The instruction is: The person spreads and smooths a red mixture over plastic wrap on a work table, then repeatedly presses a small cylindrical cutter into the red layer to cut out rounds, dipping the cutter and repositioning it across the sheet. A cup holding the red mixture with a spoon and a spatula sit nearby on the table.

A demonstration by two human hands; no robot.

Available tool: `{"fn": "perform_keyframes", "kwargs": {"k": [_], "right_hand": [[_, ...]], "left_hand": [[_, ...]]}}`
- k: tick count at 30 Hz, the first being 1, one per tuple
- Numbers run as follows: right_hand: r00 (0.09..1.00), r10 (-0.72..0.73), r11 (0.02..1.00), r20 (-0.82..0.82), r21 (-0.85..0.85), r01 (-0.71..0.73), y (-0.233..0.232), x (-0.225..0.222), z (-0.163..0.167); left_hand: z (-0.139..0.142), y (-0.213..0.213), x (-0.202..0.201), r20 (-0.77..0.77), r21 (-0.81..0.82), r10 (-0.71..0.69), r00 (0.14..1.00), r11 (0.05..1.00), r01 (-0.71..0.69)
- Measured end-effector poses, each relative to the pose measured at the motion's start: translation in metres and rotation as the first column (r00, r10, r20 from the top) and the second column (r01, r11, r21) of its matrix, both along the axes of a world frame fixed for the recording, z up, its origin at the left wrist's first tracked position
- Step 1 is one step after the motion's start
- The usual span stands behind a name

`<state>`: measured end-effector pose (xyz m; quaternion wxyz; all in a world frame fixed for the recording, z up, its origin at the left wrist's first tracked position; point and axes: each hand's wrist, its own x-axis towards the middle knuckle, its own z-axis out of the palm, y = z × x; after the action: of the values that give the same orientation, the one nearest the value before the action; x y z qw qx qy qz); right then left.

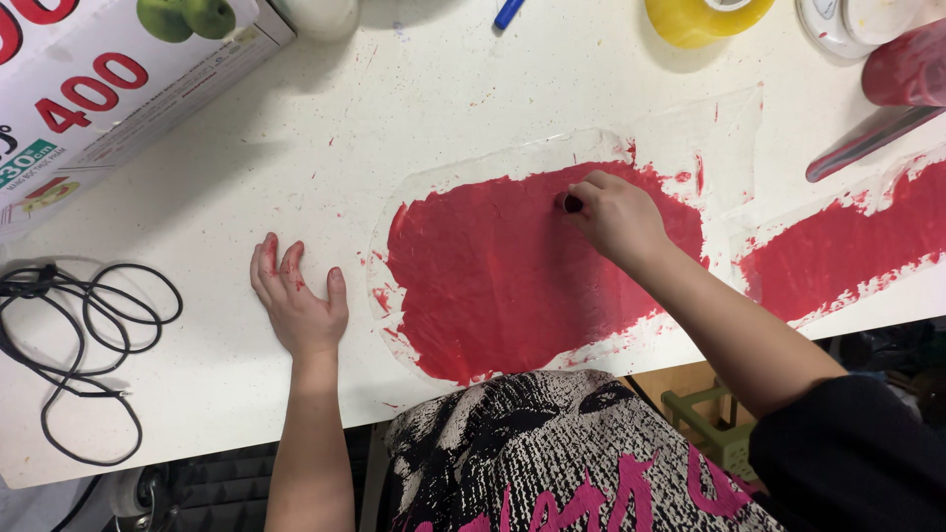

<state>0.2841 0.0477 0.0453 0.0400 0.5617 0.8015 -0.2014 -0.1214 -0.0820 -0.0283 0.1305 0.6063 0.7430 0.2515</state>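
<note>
1. At about nine o'clock, a thin black cable (89, 335) lies in loose loops on the white speckled bench (414, 89), running off the left edge.
2. At about eleven o'clock sits a long white cardboard box (108, 89) printed with big red numerals, a green label patch and a picture of green apples; it lies at a slant across the corner.
3. The left hand (296, 300) rests palm down on the bench at about seven o'clock, fingers (266, 261) spread flat and smeared with red paint; it holds nothing and lies just beside the film's left edge.
4. In the middle lies a clear rounded sheet of plastic film (493, 167), glossy and flat, most of it covered by a broad, uneven patch of thick red paint (493, 286) with streaky, ragged edges.
5. The right hand (616, 217) comes in from four o'clock, fingers pressed together and pinching a small dark round object (571, 203) against the painted film near its upper edge; what the object is cannot be told.
6. At twelve o'clock a blue pen tip (508, 14) pokes in, and beside it stands a roll of yellow translucent tape (705, 20).
7. At three o'clock a second clear film carries another red painted patch (847, 251); above it lie a long red-smeared stick (867, 143) and a red-filled container (912, 69).
8. Below the bench edge show a black-and-white patterned garment with pink marks (552, 463) and a green plastic crate (714, 424).
</note>
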Motion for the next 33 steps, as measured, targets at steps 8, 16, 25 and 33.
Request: {"fn": "perform_keyframes", "kwargs": {"k": [8, 16, 25, 33], "right_hand": [[0.991, 0.108, 0.994, 0.078, -0.039, -0.105, 0.007, -0.001, -0.001], [0.979, 0.181, 0.982, 0.09, -0.064, -0.176, 0.014, -0.006, -0.001], [0.972, 0.177, 0.978, 0.156, -0.138, -0.156, 0.019, -0.014, 0.002], [0.994, -0.105, 0.988, -0.036, -0.119, 0.1, 0.015, -0.008, 0.021]], "left_hand": [[-0.003, 0.002, -0.002, -0.02, 0.018, -0.01, 1.0, 1.0, 0.011], [0.002, 0.003, 0.001, 0.009, 0.018, 0.01, 1.0, 1.0, -0.01], [0.008, 0.008, 0.004, -0.019, 0.028, 0.022, 1.0, 0.999, -0.022], [0.008, 0.007, 0.003, -0.013, 0.038, 0.023, 1.0, 0.999, -0.022]]}}
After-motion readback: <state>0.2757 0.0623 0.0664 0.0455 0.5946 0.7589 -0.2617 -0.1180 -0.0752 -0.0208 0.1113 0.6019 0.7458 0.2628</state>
